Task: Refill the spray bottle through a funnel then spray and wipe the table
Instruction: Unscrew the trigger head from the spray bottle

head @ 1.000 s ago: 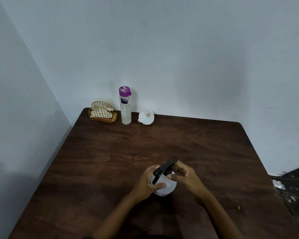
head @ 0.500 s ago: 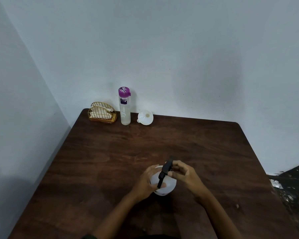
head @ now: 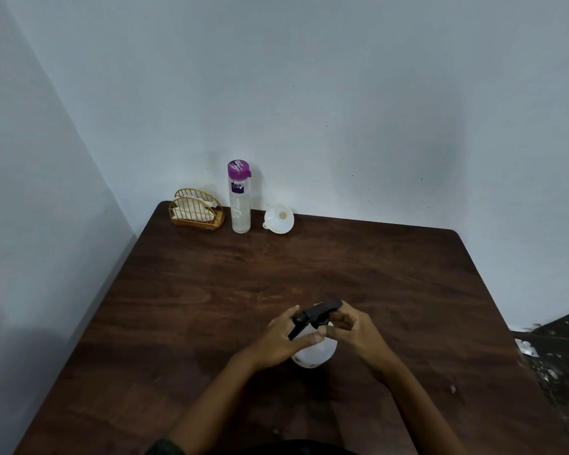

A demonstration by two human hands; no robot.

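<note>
The left hand (head: 281, 341) wraps the white round plastic spray bottle (head: 316, 354) on the dark wooden bench (head: 309, 264). The right hand (head: 352, 333) pinches its black trigger head (head: 317, 312), apparently unscrewing it. Next, lift it off and fetch the white plastic funnel (head: 279, 220) at the far edge.

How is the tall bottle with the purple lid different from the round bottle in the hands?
The tall bottle is slim with a purple lid; the spray bottle is round with a black trigger top. The tall bottle stands untouched at the far edge of the table; the spray bottle is held by the left hand and right hand, near the person. Both are upright.
</note>
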